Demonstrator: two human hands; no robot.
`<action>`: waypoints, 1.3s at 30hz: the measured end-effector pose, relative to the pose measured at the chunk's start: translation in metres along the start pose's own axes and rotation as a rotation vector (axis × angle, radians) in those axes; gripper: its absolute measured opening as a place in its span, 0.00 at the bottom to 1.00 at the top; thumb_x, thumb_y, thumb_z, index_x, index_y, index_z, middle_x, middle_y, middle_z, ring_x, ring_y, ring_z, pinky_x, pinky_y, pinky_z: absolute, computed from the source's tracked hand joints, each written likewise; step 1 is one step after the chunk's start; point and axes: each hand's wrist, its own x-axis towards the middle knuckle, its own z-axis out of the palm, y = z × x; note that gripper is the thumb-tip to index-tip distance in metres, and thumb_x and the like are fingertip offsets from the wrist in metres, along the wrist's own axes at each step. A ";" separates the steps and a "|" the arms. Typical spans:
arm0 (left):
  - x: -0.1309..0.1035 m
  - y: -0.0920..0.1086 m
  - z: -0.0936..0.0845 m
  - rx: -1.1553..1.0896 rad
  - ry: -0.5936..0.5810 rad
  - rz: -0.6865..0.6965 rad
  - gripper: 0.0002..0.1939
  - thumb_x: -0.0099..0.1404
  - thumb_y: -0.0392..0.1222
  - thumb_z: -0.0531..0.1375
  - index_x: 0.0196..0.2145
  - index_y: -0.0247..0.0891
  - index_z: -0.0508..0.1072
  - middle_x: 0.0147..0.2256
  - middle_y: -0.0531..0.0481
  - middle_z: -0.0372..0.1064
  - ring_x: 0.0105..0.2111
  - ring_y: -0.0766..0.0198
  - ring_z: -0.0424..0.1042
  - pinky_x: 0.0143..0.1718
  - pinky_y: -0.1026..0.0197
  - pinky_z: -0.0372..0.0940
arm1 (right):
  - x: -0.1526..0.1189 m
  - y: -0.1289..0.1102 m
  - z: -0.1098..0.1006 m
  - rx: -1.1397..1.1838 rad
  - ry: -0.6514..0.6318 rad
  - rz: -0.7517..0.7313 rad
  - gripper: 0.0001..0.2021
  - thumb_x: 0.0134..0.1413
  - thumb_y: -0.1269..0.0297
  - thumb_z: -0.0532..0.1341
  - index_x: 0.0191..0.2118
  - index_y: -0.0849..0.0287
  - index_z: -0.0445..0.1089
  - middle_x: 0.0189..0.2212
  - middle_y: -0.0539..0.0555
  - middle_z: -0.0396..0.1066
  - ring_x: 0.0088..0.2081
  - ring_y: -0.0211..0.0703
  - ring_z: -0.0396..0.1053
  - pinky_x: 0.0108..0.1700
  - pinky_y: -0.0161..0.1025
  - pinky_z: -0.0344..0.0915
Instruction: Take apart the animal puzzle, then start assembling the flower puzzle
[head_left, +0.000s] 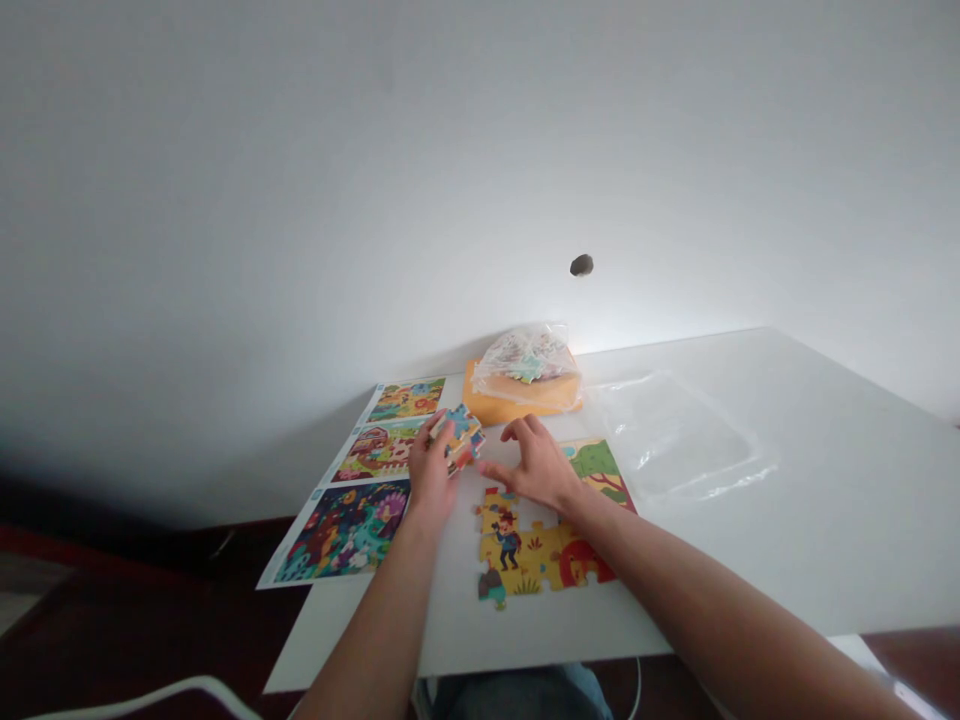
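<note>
The left hand [430,470] clasps stacked puzzle pieces [463,432]; slackening could spill them. The right hand [538,465], half-open, seemingly empty, could brush the joined puzzle [534,560] apart.

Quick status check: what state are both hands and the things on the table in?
Left hand: closed around a stack of puzzle pieces.
Right hand: thumb and fingers apart, above the puzzle.
Puzzle: partly joined, gap showing.
Picture sheet: flat, overhanging the table edge.
Orange box: under a bag of pieces; lid unclear.
Other plastic bag: spread flat.
</note>
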 end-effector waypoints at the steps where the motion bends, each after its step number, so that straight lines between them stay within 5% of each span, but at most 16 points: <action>1: 0.004 0.002 -0.003 -0.095 0.030 -0.089 0.18 0.57 0.41 0.65 0.47 0.41 0.73 0.36 0.50 0.76 0.28 0.64 0.75 0.23 0.67 0.68 | -0.001 -0.001 -0.002 -0.055 -0.083 -0.065 0.31 0.44 0.37 0.65 0.45 0.59 0.67 0.41 0.58 0.65 0.43 0.50 0.66 0.46 0.46 0.64; 6: 0.013 0.008 -0.017 -0.478 -0.100 -0.364 0.12 0.64 0.36 0.55 0.43 0.33 0.73 0.36 0.42 0.76 0.34 0.57 0.78 0.18 0.69 0.69 | -0.007 -0.012 -0.008 -0.283 -0.395 -0.269 0.39 0.33 0.30 0.65 0.45 0.59 0.71 0.42 0.60 0.63 0.45 0.56 0.63 0.48 0.53 0.62; 11: 0.011 0.008 -0.021 -0.641 -0.155 -0.432 0.18 0.66 0.39 0.50 0.47 0.30 0.72 0.42 0.35 0.74 0.41 0.56 0.77 0.22 0.70 0.72 | -0.006 -0.019 -0.009 -0.350 -0.427 -0.217 0.37 0.34 0.31 0.65 0.40 0.61 0.69 0.41 0.62 0.64 0.44 0.56 0.64 0.47 0.51 0.61; 16: 0.009 0.011 -0.017 -0.556 -0.176 -0.422 0.17 0.64 0.38 0.54 0.48 0.32 0.73 0.40 0.38 0.75 0.41 0.54 0.77 0.23 0.68 0.73 | -0.007 -0.017 -0.007 -0.147 -0.464 -0.161 0.30 0.40 0.47 0.70 0.47 0.58 0.64 0.33 0.54 0.70 0.34 0.47 0.68 0.38 0.40 0.60; 21: 0.004 0.009 -0.009 -0.356 -0.150 -0.398 0.16 0.60 0.37 0.59 0.47 0.33 0.73 0.39 0.40 0.76 0.35 0.55 0.78 0.24 0.63 0.73 | -0.009 -0.015 -0.007 0.119 -0.298 -0.089 0.11 0.51 0.66 0.62 0.42 0.55 0.65 0.29 0.49 0.71 0.29 0.40 0.67 0.31 0.33 0.57; 25: -0.003 0.003 -0.002 -0.123 -0.166 -0.264 0.20 0.55 0.38 0.65 0.47 0.39 0.73 0.35 0.47 0.75 0.26 0.63 0.75 0.22 0.65 0.70 | -0.005 -0.013 -0.006 0.391 -0.061 0.011 0.08 0.58 0.61 0.58 0.42 0.55 0.62 0.27 0.47 0.70 0.24 0.36 0.66 0.28 0.32 0.58; 29: -0.015 0.000 0.003 0.075 -0.361 -0.149 0.23 0.54 0.42 0.67 0.48 0.41 0.73 0.40 0.47 0.74 0.30 0.61 0.76 0.25 0.64 0.69 | 0.000 -0.008 -0.001 0.449 0.173 0.099 0.12 0.57 0.55 0.61 0.39 0.55 0.60 0.28 0.48 0.69 0.27 0.38 0.67 0.29 0.33 0.61; 34: -0.023 0.001 0.005 0.146 -0.474 -0.100 0.26 0.56 0.52 0.66 0.50 0.39 0.73 0.42 0.42 0.75 0.38 0.53 0.76 0.34 0.59 0.70 | 0.001 -0.003 0.005 0.440 0.116 0.254 0.14 0.57 0.52 0.59 0.35 0.54 0.56 0.22 0.45 0.64 0.17 0.36 0.61 0.20 0.33 0.55; 39: -0.022 0.000 0.004 0.219 -0.487 -0.060 0.29 0.50 0.46 0.71 0.49 0.39 0.73 0.42 0.43 0.75 0.38 0.55 0.76 0.36 0.60 0.70 | 0.000 -0.005 0.004 0.341 0.139 0.170 0.13 0.58 0.54 0.58 0.41 0.55 0.57 0.33 0.51 0.69 0.26 0.40 0.68 0.27 0.35 0.61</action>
